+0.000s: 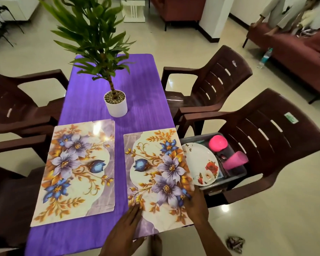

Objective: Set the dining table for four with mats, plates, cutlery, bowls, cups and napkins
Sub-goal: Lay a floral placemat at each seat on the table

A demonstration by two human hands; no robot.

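Right mat pressed flat on desk by both hands, left, right, fingers straight. Mat judged thin, bendy, slippery; best held by edges.

left hand: bare, no ring or watch | right hand: bare | forearms: no sleeves visible

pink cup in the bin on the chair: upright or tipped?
Tipped. The pink cup lies on its side in the grey bin, its length running across the bin, right of the floral plate.
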